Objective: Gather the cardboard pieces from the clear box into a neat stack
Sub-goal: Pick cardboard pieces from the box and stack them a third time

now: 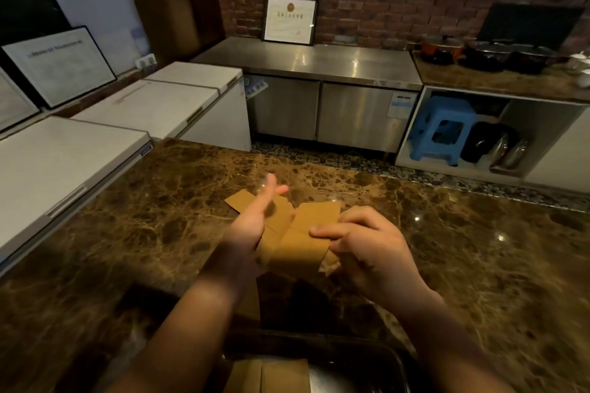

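My right hand (367,242) pinches the cards (300,242), thumb on top; my left hand (255,217), fingers straight, presses their left edge. Cards fan unevenly, long axes pointing away.

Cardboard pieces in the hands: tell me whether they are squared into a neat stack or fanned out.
Fanned out. The cardboard pieces splay at different angles between the left hand and right hand, corners poking apart.
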Action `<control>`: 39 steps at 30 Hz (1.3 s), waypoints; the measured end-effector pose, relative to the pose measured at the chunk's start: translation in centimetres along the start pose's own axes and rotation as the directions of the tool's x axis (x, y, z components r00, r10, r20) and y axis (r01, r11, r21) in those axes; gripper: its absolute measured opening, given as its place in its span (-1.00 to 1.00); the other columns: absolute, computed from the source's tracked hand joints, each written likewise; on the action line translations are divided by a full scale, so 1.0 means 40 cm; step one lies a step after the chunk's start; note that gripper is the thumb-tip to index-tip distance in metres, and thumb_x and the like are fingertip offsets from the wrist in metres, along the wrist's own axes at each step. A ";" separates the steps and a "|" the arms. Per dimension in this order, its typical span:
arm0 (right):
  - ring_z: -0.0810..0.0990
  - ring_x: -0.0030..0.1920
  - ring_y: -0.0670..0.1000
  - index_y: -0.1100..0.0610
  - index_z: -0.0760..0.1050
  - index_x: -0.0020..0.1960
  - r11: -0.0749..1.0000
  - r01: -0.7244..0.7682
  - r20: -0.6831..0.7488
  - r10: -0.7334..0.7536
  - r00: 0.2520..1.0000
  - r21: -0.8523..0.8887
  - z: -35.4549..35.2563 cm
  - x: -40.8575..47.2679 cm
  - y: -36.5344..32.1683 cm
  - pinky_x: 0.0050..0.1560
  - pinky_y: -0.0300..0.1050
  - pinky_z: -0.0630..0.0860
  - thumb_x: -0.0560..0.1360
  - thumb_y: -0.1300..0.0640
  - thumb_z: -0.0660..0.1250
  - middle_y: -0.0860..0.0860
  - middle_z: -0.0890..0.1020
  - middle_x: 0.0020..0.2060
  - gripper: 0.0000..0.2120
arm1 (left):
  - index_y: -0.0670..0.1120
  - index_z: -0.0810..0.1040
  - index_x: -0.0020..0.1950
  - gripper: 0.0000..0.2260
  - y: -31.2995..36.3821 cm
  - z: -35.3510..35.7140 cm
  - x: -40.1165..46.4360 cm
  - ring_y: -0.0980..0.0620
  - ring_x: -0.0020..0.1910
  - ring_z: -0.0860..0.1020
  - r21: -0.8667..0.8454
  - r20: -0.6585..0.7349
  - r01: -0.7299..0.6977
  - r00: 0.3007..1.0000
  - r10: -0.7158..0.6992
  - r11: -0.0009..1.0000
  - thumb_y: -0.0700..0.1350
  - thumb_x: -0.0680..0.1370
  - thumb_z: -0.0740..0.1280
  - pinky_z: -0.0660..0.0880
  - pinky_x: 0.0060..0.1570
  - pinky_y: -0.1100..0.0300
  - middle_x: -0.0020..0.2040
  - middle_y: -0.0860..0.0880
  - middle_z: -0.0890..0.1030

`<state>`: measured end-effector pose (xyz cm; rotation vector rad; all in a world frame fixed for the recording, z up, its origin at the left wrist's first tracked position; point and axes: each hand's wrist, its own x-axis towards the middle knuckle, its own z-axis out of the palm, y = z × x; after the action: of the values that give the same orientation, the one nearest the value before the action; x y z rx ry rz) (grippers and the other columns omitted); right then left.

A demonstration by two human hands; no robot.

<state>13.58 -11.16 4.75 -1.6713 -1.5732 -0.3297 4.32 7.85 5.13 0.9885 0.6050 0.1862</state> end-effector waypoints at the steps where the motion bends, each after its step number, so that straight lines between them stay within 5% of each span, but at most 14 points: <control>1: 0.58 0.04 -0.01 -0.10 0.52 0.16 0.998 0.010 0.053 -0.008 0.999 -0.055 0.005 -0.005 0.005 0.02 -0.06 0.51 0.53 0.14 0.31 0.00 0.67 0.07 -0.76 | 0.16 0.67 0.18 -0.39 -0.003 0.000 -0.006 -0.24 0.05 0.69 0.048 0.052 0.030 0.998 -0.033 0.998 0.32 0.18 0.57 0.64 -0.07 -0.12 0.20 -0.19 0.66; 5: 0.58 0.17 -0.01 0.02 0.49 -0.03 0.998 0.035 0.029 -0.033 0.999 -0.059 0.009 -0.014 0.020 0.14 -0.06 0.52 0.48 0.22 0.32 -0.02 0.66 0.21 -0.87 | 0.26 0.62 0.23 -0.48 -0.027 -0.002 -0.021 -0.24 0.14 0.65 0.108 0.231 -0.028 0.973 0.002 0.994 -0.09 0.30 0.53 0.61 0.06 -0.09 0.27 -0.16 0.64; 7: 0.58 0.21 -0.12 -0.02 0.52 -0.07 0.972 -0.209 -0.132 0.222 0.966 0.108 -0.009 -0.014 0.027 0.19 -0.09 0.57 0.48 0.20 0.32 -0.17 0.64 0.20 -0.87 | 0.18 0.51 0.38 -0.45 -0.034 -0.009 -0.019 -0.34 0.17 0.62 -0.109 0.287 -0.055 0.954 0.085 0.992 -0.17 0.42 0.42 0.61 0.04 -0.20 0.30 -0.23 0.61; 10: 0.66 0.00 -0.19 -0.36 0.55 -0.09 0.511 -0.568 -0.113 0.799 0.591 0.645 -0.036 0.013 0.003 0.01 -0.01 0.67 0.56 -0.11 0.31 -0.27 0.67 -0.04 -0.87 | 0.07 0.43 0.42 -0.47 -0.026 -0.017 -0.014 -0.35 0.12 0.64 -0.481 0.299 -0.017 0.937 0.182 0.876 -0.27 0.48 0.22 0.62 -0.07 -0.23 0.23 -0.35 0.62; 12: 0.69 -0.09 -0.08 -0.39 0.58 -0.13 0.196 -0.598 0.064 0.921 0.385 0.777 -0.028 0.023 0.009 -0.13 0.01 0.64 0.63 -0.13 0.23 -0.18 0.69 -0.13 -0.76 | 0.03 0.47 0.35 -0.50 -0.027 -0.013 -0.007 -0.25 -0.12 0.68 -0.517 0.243 -0.039 0.951 0.190 0.855 -0.28 0.43 0.20 0.63 -0.18 -0.14 0.09 -0.32 0.67; 14: 0.71 -0.20 -0.07 -0.28 0.65 -0.16 0.063 -0.577 0.178 0.919 0.352 0.814 -0.022 0.026 0.012 -0.31 -0.06 0.64 0.64 -0.02 0.22 -0.12 0.72 -0.22 -0.69 | -0.02 0.50 0.21 -0.58 -0.034 0.001 -0.006 -0.16 -0.28 0.61 -0.490 0.175 -0.064 0.970 0.170 0.869 -0.28 0.39 0.22 0.59 -0.31 -0.02 -0.06 -0.26 0.64; 18: 0.73 -0.21 -0.03 -0.04 0.65 0.02 0.031 -0.562 0.231 0.892 0.389 0.826 -0.007 0.033 0.008 -0.30 -0.09 0.65 0.64 0.11 0.23 -0.03 0.75 -0.19 -0.78 | -0.05 0.45 0.07 -0.73 -0.048 0.024 -0.011 -0.12 -0.33 0.53 -0.469 0.070 -0.119 0.983 0.171 0.875 -0.34 0.46 0.18 0.49 -0.38 0.06 -0.15 -0.20 0.55; 24: 0.73 -0.11 0.05 0.01 0.56 0.21 0.173 -0.642 0.201 0.862 0.465 0.747 0.007 0.041 0.004 0.05 0.31 0.60 0.62 0.12 0.30 0.05 0.75 -0.10 -0.82 | -0.08 0.53 0.19 -0.75 -0.051 0.018 -0.011 -0.13 -0.27 0.65 -0.274 0.103 -0.045 0.992 0.076 0.961 0.02 0.59 0.29 0.62 -0.32 0.02 -0.13 -0.20 0.70; 27: 0.73 -0.18 0.04 0.07 0.58 0.22 0.190 -0.614 0.244 0.799 0.550 0.766 0.019 0.053 -0.015 -0.27 -0.03 0.67 0.60 0.14 0.35 0.07 0.75 -0.08 -0.80 | -0.07 0.59 0.16 -0.65 -0.069 0.016 -0.010 -0.23 -0.13 0.70 -0.231 0.131 -0.063 0.987 0.095 0.971 0.13 0.51 0.35 0.65 -0.25 -0.06 0.00 -0.25 0.71; 30: 0.67 -0.29 -0.03 0.03 0.63 0.13 0.264 -0.538 0.141 0.790 0.597 0.800 0.035 0.058 -0.020 -0.48 -0.25 0.51 0.53 0.12 0.42 0.04 0.72 -0.13 -0.82 | -0.06 0.55 0.23 -0.53 -0.073 0.025 -0.007 -0.27 -0.12 0.70 -0.255 0.129 -0.062 0.987 0.097 0.965 0.20 0.45 0.37 0.64 -0.26 -0.08 0.01 -0.27 0.70; 32: 0.69 -0.18 -0.03 -0.10 0.68 0.01 0.383 -0.415 -0.035 0.768 0.640 0.826 0.026 0.053 -0.012 -0.33 -0.21 0.60 0.45 0.08 0.50 -0.07 0.72 -0.14 -0.84 | -0.06 0.54 0.23 -0.45 -0.065 0.024 0.004 -0.21 -0.18 0.70 -0.251 0.010 -0.054 0.998 0.058 0.967 0.26 0.39 0.40 0.63 -0.31 -0.02 -0.05 -0.21 0.71; 35: 0.66 0.08 -0.01 -0.13 0.68 -0.07 0.719 -0.256 -0.202 0.484 0.851 0.646 0.020 0.023 -0.008 0.05 0.00 0.64 0.39 0.17 0.46 -0.12 0.69 -0.02 -0.78 | -0.08 0.52 0.24 -0.40 -0.053 0.014 0.018 -0.18 -0.12 0.69 -0.259 -0.037 -0.041 0.999 0.032 0.965 0.28 0.35 0.39 0.63 -0.23 -0.06 0.01 -0.20 0.70; 37: 0.59 0.24 0.01 -0.03 0.69 -0.02 0.879 -0.204 -0.085 0.265 0.960 0.431 0.047 -0.002 -0.009 0.24 0.13 0.55 0.37 0.30 0.46 -0.15 0.68 0.05 -0.72 | -0.07 0.59 0.20 -0.45 -0.044 0.011 0.020 -0.14 -0.10 0.70 -0.253 0.019 -0.089 0.995 0.097 0.963 0.25 0.35 0.43 0.65 -0.19 -0.03 0.03 -0.20 0.70; 39: 0.47 0.40 0.05 0.04 0.71 0.03 0.938 -0.185 0.038 0.182 0.982 0.294 0.067 -0.019 -0.006 0.36 0.20 0.43 0.33 0.40 0.50 -0.13 0.67 0.14 -0.64 | -0.05 0.60 0.20 -0.53 -0.036 0.011 0.017 -0.14 -0.09 0.70 -0.250 0.108 -0.156 0.976 0.188 0.955 0.09 0.36 0.53 0.64 -0.20 0.00 0.05 -0.21 0.70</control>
<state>12.36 -9.89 2.59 -1.5690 -1.3824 0.0134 4.95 7.02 3.86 0.8099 0.3656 0.3395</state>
